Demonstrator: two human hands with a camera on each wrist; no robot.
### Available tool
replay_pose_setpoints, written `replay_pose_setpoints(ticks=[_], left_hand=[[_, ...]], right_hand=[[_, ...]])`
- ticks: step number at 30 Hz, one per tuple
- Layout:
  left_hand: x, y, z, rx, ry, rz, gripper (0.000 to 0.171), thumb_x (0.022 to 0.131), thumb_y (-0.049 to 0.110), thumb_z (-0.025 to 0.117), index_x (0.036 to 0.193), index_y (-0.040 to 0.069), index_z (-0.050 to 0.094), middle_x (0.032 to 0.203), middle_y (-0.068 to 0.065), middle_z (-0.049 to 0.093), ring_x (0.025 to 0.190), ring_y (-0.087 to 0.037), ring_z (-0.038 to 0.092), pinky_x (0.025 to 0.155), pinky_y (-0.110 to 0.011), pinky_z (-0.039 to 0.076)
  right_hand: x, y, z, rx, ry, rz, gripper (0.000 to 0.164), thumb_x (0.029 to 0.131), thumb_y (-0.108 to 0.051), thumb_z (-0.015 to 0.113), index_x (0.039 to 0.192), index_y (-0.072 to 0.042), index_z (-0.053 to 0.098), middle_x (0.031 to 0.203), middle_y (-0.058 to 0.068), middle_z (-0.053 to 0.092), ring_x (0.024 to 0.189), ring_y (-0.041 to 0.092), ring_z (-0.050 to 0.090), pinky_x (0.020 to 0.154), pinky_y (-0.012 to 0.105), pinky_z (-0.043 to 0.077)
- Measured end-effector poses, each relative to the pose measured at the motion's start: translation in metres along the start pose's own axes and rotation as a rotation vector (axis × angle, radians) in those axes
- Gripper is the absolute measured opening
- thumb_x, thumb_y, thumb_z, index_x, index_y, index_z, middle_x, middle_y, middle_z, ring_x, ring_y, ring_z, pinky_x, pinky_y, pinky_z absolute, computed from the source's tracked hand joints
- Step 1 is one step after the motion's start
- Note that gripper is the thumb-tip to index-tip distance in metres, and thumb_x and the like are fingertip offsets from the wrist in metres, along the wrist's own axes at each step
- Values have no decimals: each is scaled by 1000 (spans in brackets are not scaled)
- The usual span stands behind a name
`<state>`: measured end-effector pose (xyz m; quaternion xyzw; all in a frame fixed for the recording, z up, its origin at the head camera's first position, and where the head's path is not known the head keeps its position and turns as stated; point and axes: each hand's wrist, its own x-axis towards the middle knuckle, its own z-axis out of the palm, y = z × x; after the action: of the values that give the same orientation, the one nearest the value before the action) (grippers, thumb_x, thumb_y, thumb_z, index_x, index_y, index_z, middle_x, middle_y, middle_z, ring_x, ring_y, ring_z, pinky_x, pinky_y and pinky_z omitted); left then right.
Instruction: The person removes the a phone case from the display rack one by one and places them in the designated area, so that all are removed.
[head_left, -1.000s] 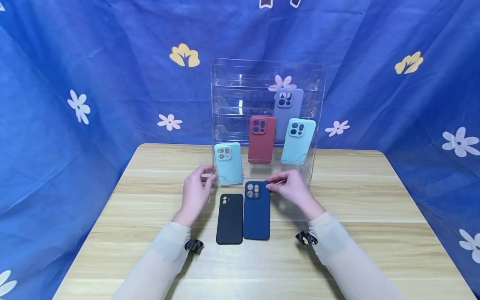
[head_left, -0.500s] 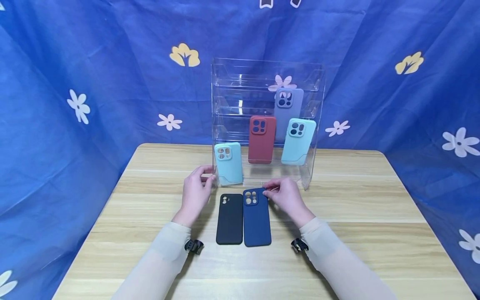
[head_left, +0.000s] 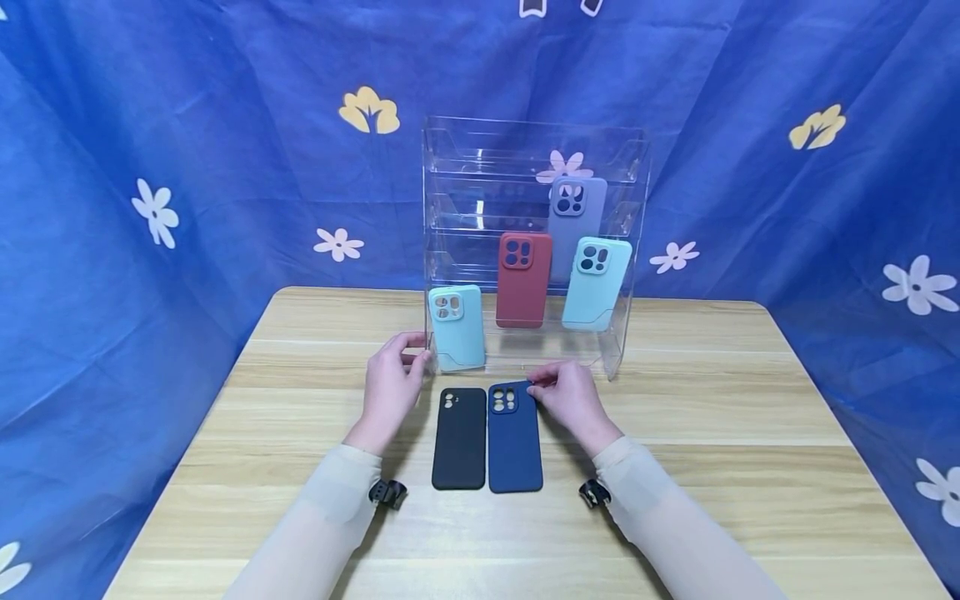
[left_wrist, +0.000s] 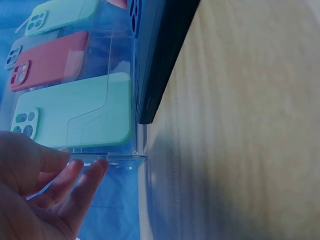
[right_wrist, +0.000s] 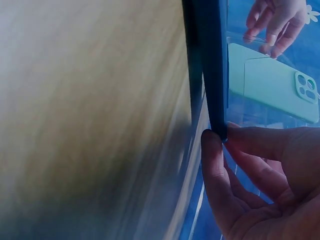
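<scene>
In the head view, a dark blue phone case (head_left: 515, 446) lies beside a black phone case (head_left: 460, 442) in front of a clear tiered display rack (head_left: 480, 150). My right hand (head_left: 572, 400) pinches the blue case by its upper right corner; the right wrist view shows thumb and fingertips on either side of that corner. The left hand (head_left: 393, 379) holds the rack's lower left side edge between thumb and fingers. Close to those fingers, a mint phone case (head_left: 459, 329) leans in the rack's lowest tier.
Higher in the rack stand a red phone case (head_left: 524, 283), a second mint case (head_left: 597, 283) and a lavender case (head_left: 576, 225). The wooden table (head_left: 750, 500) reaches back to a blue flowered curtain (head_left: 225, 167).
My right hand has drawn the blue case a little toward me, so its lower end now lies about level with the black case's. My left hand has stayed at the rack.
</scene>
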<state>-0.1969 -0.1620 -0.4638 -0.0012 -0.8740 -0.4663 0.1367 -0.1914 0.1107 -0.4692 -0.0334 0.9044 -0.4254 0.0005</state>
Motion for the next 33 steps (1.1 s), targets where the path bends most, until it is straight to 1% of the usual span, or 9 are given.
replay_pose_setpoints(ticks=[10,18,20,24,27,33], left_hand=[[0,1,0,17,5,7,28,98,7,69,126,4,67,122,-12,71,91,-28,77,72,-35,66],[1,1,0,23,0,10,28,98,7,69,126,4,67,122,-12,71,91,-28,77,71,-36,65],[1,1,0,18,-4,9,28,98,7,68,127,4,67,122,-12,71,90,-28,77,70,-35,65],[1,2,1,11,0,12,28,98,7,68,127,5,67,122,-12,71,90,-29,77,70,-36,65],[1,2,0,11,2,16,28,98,7,68,127,5,67,122,-12,72,89,-30,77,70,-37,66],[0,2,0,8,-11,-3,30,99,7,67,129,4,66,124,-13,71,89,-30,77,68,-34,65]], right_hand=[[2,4,0,-8,-16,23,11,83,-3,84,94,-5,81,86,8,79,75,16,74,78,35,63],[4,5,-2,2,-43,70,12,84,-4,83,95,-5,81,85,7,79,75,15,74,77,33,63],[5,5,-2,-16,-36,64,11,83,-4,84,93,-6,81,84,6,79,74,13,73,75,32,62],[5,5,-2,-83,-16,-4,7,82,-3,83,88,-7,81,81,4,78,72,13,70,72,31,61],[6,4,-2,-120,-7,-30,5,82,-4,84,84,-8,81,79,3,78,71,12,69,72,30,60],[5,4,-2,-113,-26,-1,6,83,-9,85,82,-9,79,75,0,75,68,9,67,71,29,59]])
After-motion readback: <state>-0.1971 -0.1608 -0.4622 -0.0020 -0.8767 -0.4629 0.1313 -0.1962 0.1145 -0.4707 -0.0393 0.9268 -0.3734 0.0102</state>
